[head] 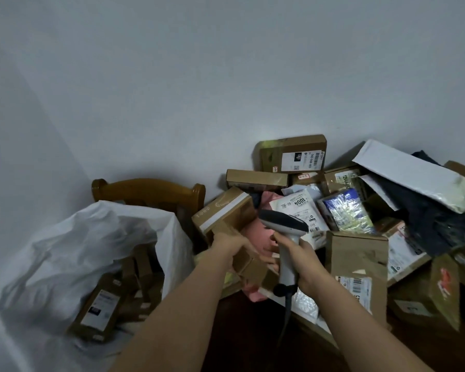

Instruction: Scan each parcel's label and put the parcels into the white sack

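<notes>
- Overhead, the head view showed two hands at work above a heap of parcels.
- One left hand (227, 244) gripped a small brown carton (246, 260), fingers curled round its upper end.
- One right hand (297, 255) was wrapped round the handle of one grey barcode scanner (283, 226), its head above the carton.
- One white sack (73, 248) stood open at the left, propped against one wooden chair (148, 190); at least two brown boxes lay inside, the nearest (98, 308) label-up.
- Roughly a dozen parcels remained heaped at the right; an exact count could not be made. One labelled box (293, 154) sat topmost against the wall, one white mailer (411, 174) lay tilted beside it.
</notes>
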